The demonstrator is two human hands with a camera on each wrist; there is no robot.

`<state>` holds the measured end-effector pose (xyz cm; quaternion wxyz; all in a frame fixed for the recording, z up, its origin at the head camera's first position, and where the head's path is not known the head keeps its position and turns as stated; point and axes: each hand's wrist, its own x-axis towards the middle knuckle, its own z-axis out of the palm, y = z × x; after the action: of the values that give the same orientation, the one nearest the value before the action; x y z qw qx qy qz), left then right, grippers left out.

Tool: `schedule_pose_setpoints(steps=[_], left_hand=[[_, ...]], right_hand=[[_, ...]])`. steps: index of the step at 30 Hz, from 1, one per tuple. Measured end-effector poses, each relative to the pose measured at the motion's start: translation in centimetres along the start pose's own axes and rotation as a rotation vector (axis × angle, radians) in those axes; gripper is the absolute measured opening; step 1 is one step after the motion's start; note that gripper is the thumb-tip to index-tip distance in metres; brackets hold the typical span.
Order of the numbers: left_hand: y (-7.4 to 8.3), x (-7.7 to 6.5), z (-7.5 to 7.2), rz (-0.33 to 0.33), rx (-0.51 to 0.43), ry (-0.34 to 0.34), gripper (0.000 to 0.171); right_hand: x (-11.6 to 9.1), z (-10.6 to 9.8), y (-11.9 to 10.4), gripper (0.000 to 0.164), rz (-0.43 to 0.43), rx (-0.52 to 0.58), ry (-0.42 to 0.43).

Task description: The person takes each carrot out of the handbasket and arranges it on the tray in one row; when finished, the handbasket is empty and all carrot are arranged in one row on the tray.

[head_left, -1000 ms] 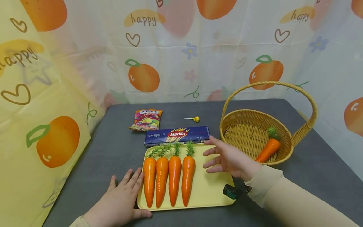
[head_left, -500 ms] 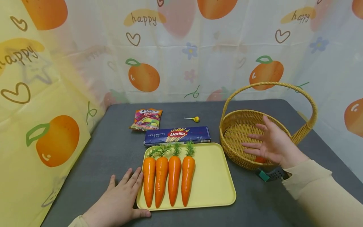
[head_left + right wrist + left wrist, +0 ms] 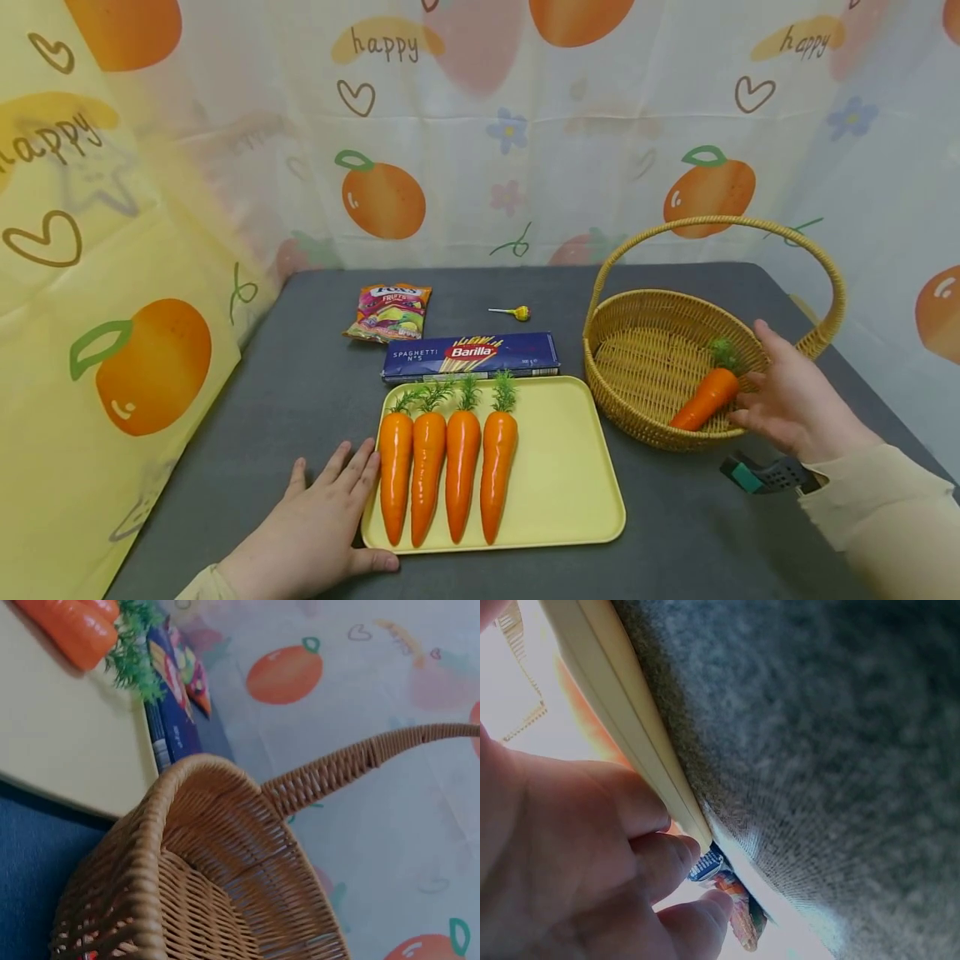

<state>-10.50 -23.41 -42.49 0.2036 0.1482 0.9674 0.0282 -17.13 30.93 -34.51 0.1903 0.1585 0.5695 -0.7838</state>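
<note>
My left hand (image 3: 315,521) lies at the left edge of the yellow tray (image 3: 570,467), fingertips against its rim and thumb by the near corner. Several orange carrots (image 3: 462,475) with green tops lie side by side on the tray's left half. My right hand (image 3: 798,404) is at the right rim of the wicker basket (image 3: 630,375), fingers loosely bent and its thumb pointing up. Inside the basket, just left of those fingers, lies one carrot (image 3: 708,398), its green top toward the back. The right wrist view shows the basket's rim (image 3: 154,847) but no fingers.
A blue spaghetti box (image 3: 420,358) lies behind the tray. Farther back are a candy bag (image 3: 392,312) and a yellow lollipop (image 3: 520,313). The basket's tall handle (image 3: 720,220) arches over its opening. A printed curtain (image 3: 465,167) surrounds the grey table (image 3: 300,367).
My right hand has moved rightward from over the tray, across the basket, to its right rim, uncovering the carrot inside. The left hand has stayed at the tray's edge.
</note>
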Motion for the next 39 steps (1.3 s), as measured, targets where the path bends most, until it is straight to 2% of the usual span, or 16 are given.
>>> schedule_pose_setpoints(steps=[6, 11, 20, 28, 39], left_hand=[[-0.1, 0.0, 0.1, -0.001, -0.003, 0.000, 0.141], [0.0, 0.0, 0.0, -0.004, 0.001, -0.009, 0.140], [0.0, -0.1, 0.0, -0.004, 0.000, -0.011, 0.140], [0.0, -0.1, 0.0, -0.003, -0.008, -0.012, 0.140], [0.0, -0.1, 0.0, -0.001, -0.017, -0.005, 0.140]], right_hand=[[0.8, 0.3, 0.1, 0.094, 0.029, 0.027, -0.040], [1.6, 0.2, 0.4, 0.096, 0.048, -0.017, -0.061], [3.5, 1.4, 0.6, 0.103, 0.124, -0.044, -0.031], [5.2, 2.5, 0.3, 0.106, 0.147, -0.185, -0.038], [6.7, 4.4, -0.4, 0.100, 0.201, -0.462, -0.099]])
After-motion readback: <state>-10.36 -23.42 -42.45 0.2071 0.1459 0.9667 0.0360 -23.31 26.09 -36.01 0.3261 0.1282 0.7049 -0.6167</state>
